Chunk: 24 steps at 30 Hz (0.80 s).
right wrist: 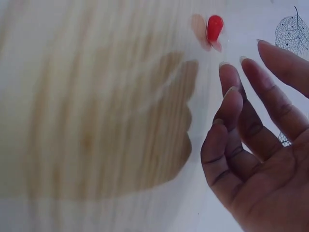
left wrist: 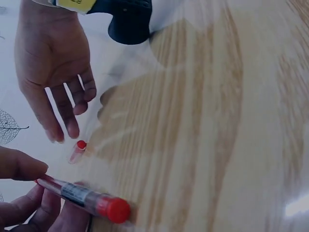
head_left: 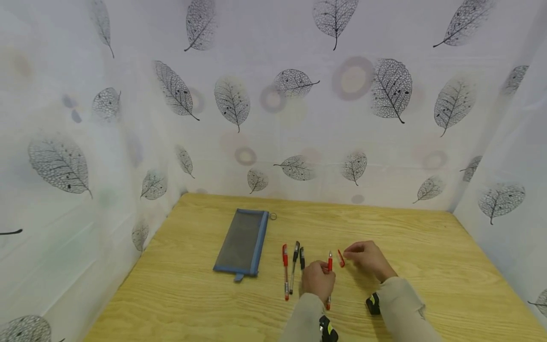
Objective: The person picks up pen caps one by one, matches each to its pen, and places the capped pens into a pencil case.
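Note:
Between thumb and fingers my left hand (head_left: pixel 318 280) pinches a red pen (head_left: pixel 330 262), its bare writing tip pointing away from me. The left wrist view shows the red plug at the other end of this pen (left wrist: pixel 79 195). A red pen cap (head_left: pixel 341 258) lies on the table just right of the pen. Beside the cap hovers my right hand (head_left: pixel 369 259), apart from it. In the right wrist view the fingers of my right hand (right wrist: pixel 260 159) are loosely bent with nothing between them, and the cap (right wrist: pixel 215 29) lies beyond the fingertips.
Left of my left hand lie a capped red pen (head_left: pixel 285 270) and a black pen (head_left: pixel 295 266). Another black pen (head_left: pixel 302 256) is partly hidden by that hand. Farther left rests a grey mesh pouch (head_left: pixel 241 241) with blue edging. A leaf-patterned curtain (head_left: pixel 295 128) borders the wooden table (head_left: pixel 179 299).

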Motion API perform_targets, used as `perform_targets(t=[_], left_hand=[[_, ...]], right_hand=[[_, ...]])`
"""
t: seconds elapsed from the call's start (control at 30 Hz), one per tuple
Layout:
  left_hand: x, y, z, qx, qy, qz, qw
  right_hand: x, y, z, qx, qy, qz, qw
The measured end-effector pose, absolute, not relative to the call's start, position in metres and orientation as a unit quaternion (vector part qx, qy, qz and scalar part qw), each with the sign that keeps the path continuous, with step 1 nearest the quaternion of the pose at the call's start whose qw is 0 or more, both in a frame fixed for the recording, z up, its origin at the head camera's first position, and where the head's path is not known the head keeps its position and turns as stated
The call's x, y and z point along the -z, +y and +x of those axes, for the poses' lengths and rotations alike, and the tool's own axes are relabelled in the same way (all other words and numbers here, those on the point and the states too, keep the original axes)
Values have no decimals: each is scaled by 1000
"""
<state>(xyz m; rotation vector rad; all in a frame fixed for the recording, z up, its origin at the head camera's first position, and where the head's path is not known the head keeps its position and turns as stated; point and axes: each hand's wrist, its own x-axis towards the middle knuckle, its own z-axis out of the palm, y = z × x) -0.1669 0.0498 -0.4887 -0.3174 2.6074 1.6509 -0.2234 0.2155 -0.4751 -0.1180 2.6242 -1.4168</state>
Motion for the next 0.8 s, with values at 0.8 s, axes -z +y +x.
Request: perform_targets(t=[0.8], left_hand=[[477,36,-166,-643,759,-68,81]], right_hand=[[481,205,-230,395,912,-37,101]])
